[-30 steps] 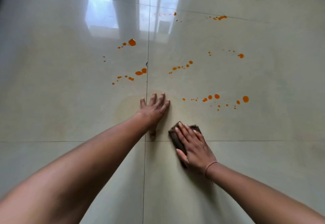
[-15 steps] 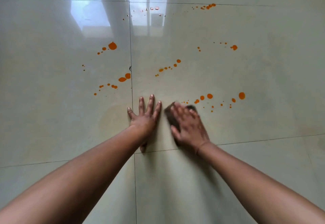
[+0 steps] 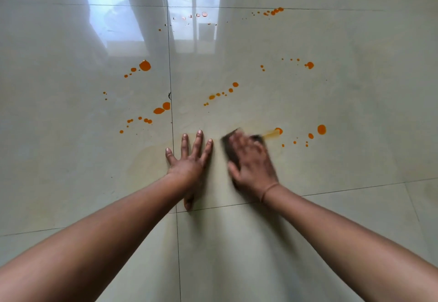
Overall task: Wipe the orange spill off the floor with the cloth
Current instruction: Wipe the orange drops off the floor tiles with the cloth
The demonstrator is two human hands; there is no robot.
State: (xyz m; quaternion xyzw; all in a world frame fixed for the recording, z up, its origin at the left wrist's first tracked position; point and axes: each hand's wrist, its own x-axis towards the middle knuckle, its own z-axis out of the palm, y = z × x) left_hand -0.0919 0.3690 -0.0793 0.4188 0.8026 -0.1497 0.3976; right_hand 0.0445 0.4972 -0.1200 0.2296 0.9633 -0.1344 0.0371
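Orange drops are scattered over the glossy pale floor tiles [image 3: 355, 102]: a big drop [image 3: 144, 65] far left, a pair [image 3: 162, 108] by the tile seam, a diagonal trail [image 3: 222, 93] in the middle, and drops [image 3: 321, 129] at the right. My right hand [image 3: 252, 161] presses flat on a dark cloth [image 3: 228, 145], blurred by motion, with an orange smear [image 3: 272, 133] just beyond its far right corner. My left hand [image 3: 189, 157] lies flat on the floor beside it, fingers spread, holding nothing.
More small orange drops [image 3: 273, 12] lie at the far tile seam. A window reflection [image 3: 113, 12] shines on the floor at the back. A faint yellowish wiped patch [image 3: 147, 161] sits left of my left hand.
My right hand has pushed the cloth forward and to the right into the nearest row of drops, smearing them. My left hand stays planted on the floor.
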